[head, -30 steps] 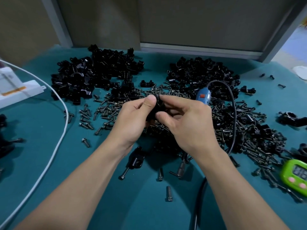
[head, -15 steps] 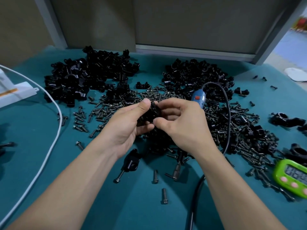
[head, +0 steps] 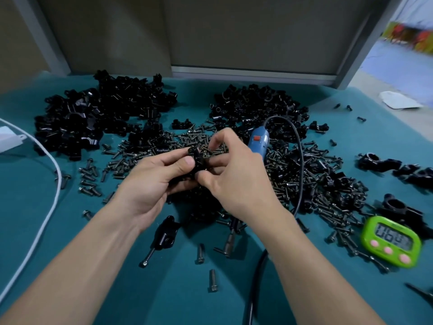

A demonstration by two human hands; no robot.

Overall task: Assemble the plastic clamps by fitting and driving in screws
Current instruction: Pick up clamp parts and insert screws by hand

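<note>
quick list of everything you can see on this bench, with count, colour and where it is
table cover: one, teal, under everything
left heap of clamp parts: one, black, far left
right heap of clamp parts: one, black, far centre
loose screws: too many to count, dark metal, middle and right
power screwdriver: one, blue with a black cord, on the screws beyond the right hand
timer: one, green with pink buttons, near right
clamps set apart: several, black, right edge
clamp with a screw sticking out: one, black, by the left wrist
white cable: one, left side
held clamp: one, black, between the hands
left hand: grips the held clamp
right hand: grips it too
</note>
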